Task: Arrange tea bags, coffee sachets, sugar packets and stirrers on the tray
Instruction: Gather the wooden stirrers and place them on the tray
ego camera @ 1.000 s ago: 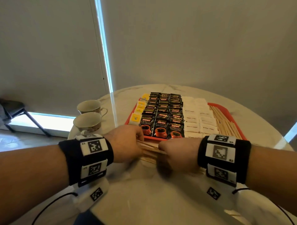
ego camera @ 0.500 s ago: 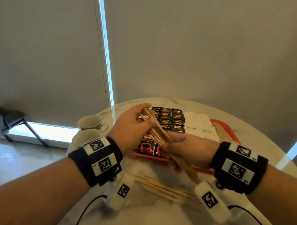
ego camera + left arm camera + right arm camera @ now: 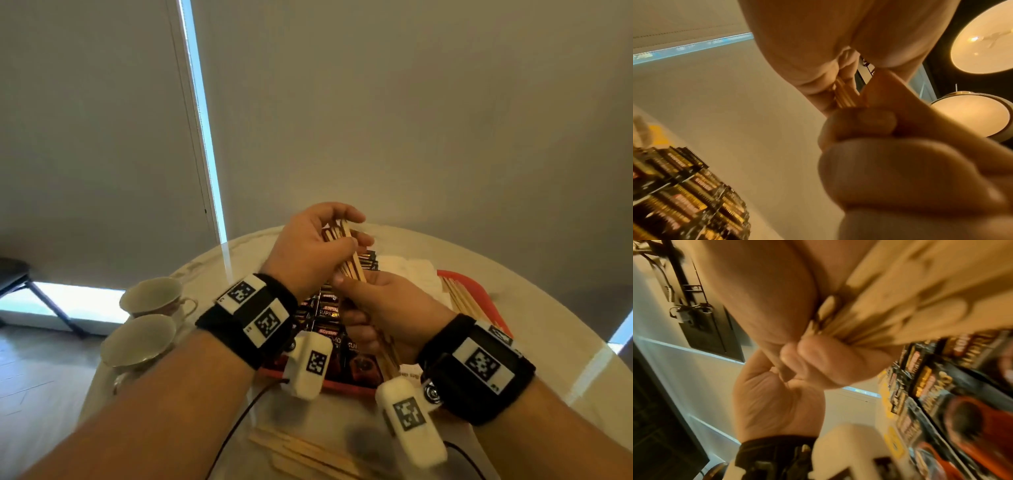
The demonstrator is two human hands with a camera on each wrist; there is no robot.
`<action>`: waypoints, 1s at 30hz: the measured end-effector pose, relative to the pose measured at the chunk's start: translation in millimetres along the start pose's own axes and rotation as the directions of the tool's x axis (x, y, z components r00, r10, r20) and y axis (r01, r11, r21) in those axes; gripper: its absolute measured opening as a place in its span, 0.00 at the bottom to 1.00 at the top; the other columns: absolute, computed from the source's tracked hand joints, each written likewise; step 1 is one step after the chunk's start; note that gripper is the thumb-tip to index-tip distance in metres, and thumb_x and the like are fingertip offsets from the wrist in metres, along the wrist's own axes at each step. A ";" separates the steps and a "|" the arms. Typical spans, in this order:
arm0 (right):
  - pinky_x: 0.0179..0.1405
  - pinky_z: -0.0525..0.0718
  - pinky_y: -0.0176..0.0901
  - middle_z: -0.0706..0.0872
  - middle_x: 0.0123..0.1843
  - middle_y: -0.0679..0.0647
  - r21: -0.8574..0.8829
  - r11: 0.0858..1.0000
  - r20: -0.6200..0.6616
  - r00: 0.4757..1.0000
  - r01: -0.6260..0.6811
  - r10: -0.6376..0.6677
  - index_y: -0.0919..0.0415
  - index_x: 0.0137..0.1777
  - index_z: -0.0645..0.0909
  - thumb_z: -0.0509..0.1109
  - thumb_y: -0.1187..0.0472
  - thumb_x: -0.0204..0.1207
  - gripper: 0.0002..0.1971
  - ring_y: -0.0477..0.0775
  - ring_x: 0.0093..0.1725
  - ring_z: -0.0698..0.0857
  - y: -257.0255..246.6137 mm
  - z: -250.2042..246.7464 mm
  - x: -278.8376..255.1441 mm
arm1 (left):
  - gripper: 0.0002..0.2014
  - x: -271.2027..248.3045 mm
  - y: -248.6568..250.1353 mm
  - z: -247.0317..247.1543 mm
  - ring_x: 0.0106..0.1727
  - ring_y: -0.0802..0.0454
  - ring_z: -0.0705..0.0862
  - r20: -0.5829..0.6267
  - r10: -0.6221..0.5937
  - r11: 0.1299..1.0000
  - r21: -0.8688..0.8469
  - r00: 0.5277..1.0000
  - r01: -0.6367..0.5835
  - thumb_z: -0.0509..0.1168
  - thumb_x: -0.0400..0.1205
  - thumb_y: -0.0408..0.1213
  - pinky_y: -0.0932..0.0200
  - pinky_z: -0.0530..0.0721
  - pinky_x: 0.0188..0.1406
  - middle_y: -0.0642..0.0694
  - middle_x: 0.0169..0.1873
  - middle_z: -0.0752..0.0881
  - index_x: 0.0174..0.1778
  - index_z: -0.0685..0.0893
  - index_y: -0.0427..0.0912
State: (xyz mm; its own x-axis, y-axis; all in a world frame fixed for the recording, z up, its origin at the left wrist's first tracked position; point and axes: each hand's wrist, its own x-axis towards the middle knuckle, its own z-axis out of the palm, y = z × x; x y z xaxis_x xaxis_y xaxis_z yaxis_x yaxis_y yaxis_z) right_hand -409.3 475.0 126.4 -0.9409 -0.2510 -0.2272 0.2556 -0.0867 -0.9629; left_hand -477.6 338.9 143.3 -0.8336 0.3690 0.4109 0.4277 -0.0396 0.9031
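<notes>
Both hands hold one bundle of wooden stirrers (image 3: 352, 260) upright above the red tray (image 3: 479, 291). My left hand (image 3: 322, 246) grips the bundle's upper end; in the left wrist view the stirrers (image 3: 844, 95) sit between its curled fingers. My right hand (image 3: 380, 308) grips the lower part, and the right wrist view shows the stirrers (image 3: 890, 305) fanning out of its fist. Black coffee sachets (image 3: 329, 311) fill the tray's middle, white sugar packets (image 3: 414, 270) lie to their right, and more stirrers (image 3: 462, 298) lie along the right side. Yellow tea bags (image 3: 894, 443) show in the right wrist view.
Several loose stirrers (image 3: 308, 452) lie on the round marble table (image 3: 565, 342) near its front edge. Two cups (image 3: 144, 332) stand at the table's left. A dark chair (image 3: 20, 277) is on the floor at far left.
Both hands lifted a bundle of stirrers off the table in front of the tray and raised it above the tray, turning it upright. Some stirrers stayed on the table.
</notes>
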 end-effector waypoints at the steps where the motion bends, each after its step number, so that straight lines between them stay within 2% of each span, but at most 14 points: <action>1: 0.16 0.66 0.34 0.69 0.28 0.52 0.007 1.000 -0.006 1.000 0.008 -0.008 0.55 0.43 0.72 0.68 0.48 0.84 0.14 0.46 0.20 0.66 -2.8 -1.5 3.1 | 0.21 4.2 -2.2 1.5 0.58 0.49 0.93 -0.029 0.029 1.000 -0.004 0.999 -0.029 0.68 0.83 0.21 0.42 0.92 0.59 0.52 0.58 0.91 0.69 0.83 0.44; 3: 0.15 0.64 0.33 0.68 0.27 0.51 0.009 1.000 -0.005 1.000 0.023 -0.023 0.54 0.42 0.72 0.68 0.46 0.84 0.15 0.45 0.19 0.65 -10.6 -4.7 7.5 | 0.24 12.6 -6.3 3.8 0.60 0.47 0.92 -0.061 0.052 0.997 -0.060 0.997 -0.055 0.67 0.84 0.20 0.43 0.91 0.62 0.52 0.63 0.89 0.74 0.80 0.45; 7: 0.16 0.64 0.34 0.66 0.26 0.51 0.051 0.998 0.076 0.997 0.021 -0.025 0.54 0.37 0.71 0.70 0.46 0.83 0.17 0.45 0.18 0.64 -26.8 -11.5 11.5 | 0.16 27.0 -6.4 -0.5 0.61 0.40 0.92 -0.030 0.051 0.972 -0.227 0.998 -0.057 0.60 0.89 0.24 0.44 0.89 0.63 0.41 0.61 0.91 0.70 0.85 0.40; 10: 0.18 0.76 0.37 0.66 0.23 0.52 0.053 0.998 0.132 0.991 0.017 -0.024 0.54 0.33 0.71 0.71 0.47 0.81 0.19 0.47 0.16 0.66 -30.6 -17.2 18.2 | 0.15 34.7 -8.0 -4.0 0.61 0.38 0.92 -0.010 0.078 0.962 -0.260 0.997 -0.078 0.58 0.90 0.24 0.47 0.89 0.59 0.38 0.59 0.92 0.67 0.86 0.37; 12: 0.20 0.79 0.40 0.67 0.23 0.52 0.062 0.998 0.141 0.990 0.022 -0.031 0.55 0.34 0.74 0.71 0.48 0.80 0.17 0.47 0.16 0.68 -31.2 -20.0 25.6 | 0.15 37.4 -10.7 -3.2 0.61 0.39 0.92 0.011 0.089 0.955 -0.284 0.996 -0.082 0.58 0.90 0.23 0.48 0.90 0.60 0.39 0.59 0.92 0.66 0.87 0.37; 17: 0.18 0.67 0.35 0.66 0.25 0.50 0.098 0.995 0.155 0.988 0.007 -0.022 0.54 0.32 0.72 0.72 0.45 0.75 0.18 0.45 0.18 0.66 -28.8 -33.6 37.9 | 0.17 40.9 -22.1 4.4 0.63 0.40 0.91 0.134 0.072 0.925 -0.381 0.988 -0.015 0.60 0.87 0.20 0.51 0.90 0.60 0.40 0.59 0.93 0.66 0.87 0.39; 19: 0.18 0.65 0.34 0.66 0.24 0.49 0.073 0.996 0.145 0.988 0.047 -0.058 0.53 0.32 0.72 0.71 0.43 0.75 0.19 0.45 0.18 0.65 -29.7 -38.5 38.2 | 0.17 42.1 -23.4 6.1 0.66 0.40 0.90 0.158 0.053 0.895 -0.446 0.986 0.023 0.61 0.88 0.26 0.49 0.90 0.61 0.40 0.63 0.91 0.71 0.85 0.41; 21: 0.17 0.62 0.33 0.64 0.23 0.48 0.114 0.986 0.098 0.987 0.119 -0.131 0.53 0.32 0.70 0.68 0.41 0.79 0.21 0.44 0.17 0.63 -34.4 -42.8 37.9 | 0.19 43.8 -25.9 9.1 0.68 0.39 0.88 0.172 -0.025 0.874 -0.474 0.985 0.105 0.62 0.90 0.41 0.43 0.88 0.65 0.40 0.69 0.89 0.77 0.80 0.45; 22: 0.16 0.61 0.32 0.63 0.22 0.48 0.165 0.972 0.064 0.982 0.167 -0.179 0.52 0.31 0.68 0.66 0.40 0.80 0.22 0.44 0.16 0.61 -38.5 -45.7 36.4 | 0.23 44.8 -28.7 10.7 0.67 0.39 0.89 0.190 -0.101 0.859 -0.479 0.977 0.182 0.62 0.89 0.50 0.41 0.87 0.64 0.40 0.70 0.88 0.79 0.79 0.45; 24: 0.15 0.58 0.31 0.61 0.21 0.47 0.285 0.915 0.012 0.954 0.285 -0.301 0.53 0.29 0.65 0.62 0.39 0.83 0.24 0.44 0.14 0.60 -48.4 -53.9 30.7 | 0.32 45.3 -35.2 15.4 0.63 0.38 0.89 0.296 -0.277 0.793 -0.468 0.914 0.391 0.56 0.88 0.64 0.40 0.87 0.60 0.38 0.69 0.88 0.79 0.79 0.43; 26: 0.16 0.59 0.32 0.61 0.20 0.47 0.361 0.831 -0.042 0.898 0.423 -0.438 0.53 0.28 0.64 0.61 0.39 0.84 0.26 0.44 0.15 0.59 -57.0 -62.7 23.4 | 0.41 43.6 -41.9 21.0 0.63 0.35 0.89 0.453 -0.410 0.710 -0.387 0.792 0.588 0.49 0.86 0.72 0.38 0.86 0.60 0.34 0.68 0.89 0.77 0.81 0.40; 28: 0.16 0.59 0.32 0.60 0.20 0.47 0.380 0.736 -0.129 0.820 0.560 -0.557 0.53 0.28 0.63 0.59 0.39 0.85 0.27 0.45 0.15 0.57 -61.0 -67.9 19.2 | 0.46 41.0 -47.0 27.0 0.67 0.29 0.87 0.563 -0.464 0.643 -0.316 0.684 0.697 0.45 0.84 0.76 0.36 0.84 0.62 0.31 0.68 0.88 0.75 0.82 0.37; 30: 0.17 0.60 0.33 0.60 0.20 0.47 0.363 0.651 -0.224 0.741 0.666 -0.633 0.54 0.29 0.61 0.56 0.40 0.88 0.27 0.46 0.16 0.57 -59.7 -69.6 20.0 | 0.49 38.6 -48.7 33.8 0.70 0.28 0.86 0.616 -0.471 0.594 -0.307 0.631 0.744 0.44 0.83 0.77 0.33 0.83 0.65 0.29 0.68 0.87 0.76 0.81 0.35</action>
State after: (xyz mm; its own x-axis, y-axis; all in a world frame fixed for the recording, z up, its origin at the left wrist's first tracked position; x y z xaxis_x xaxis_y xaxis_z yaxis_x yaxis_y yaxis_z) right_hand -458.9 542.2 169.2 -0.9086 0.0847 0.4090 -0.3800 -0.5740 -0.7254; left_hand -518.8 386.4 110.9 -0.5124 0.8236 -0.2433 -0.4734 -0.0345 0.8801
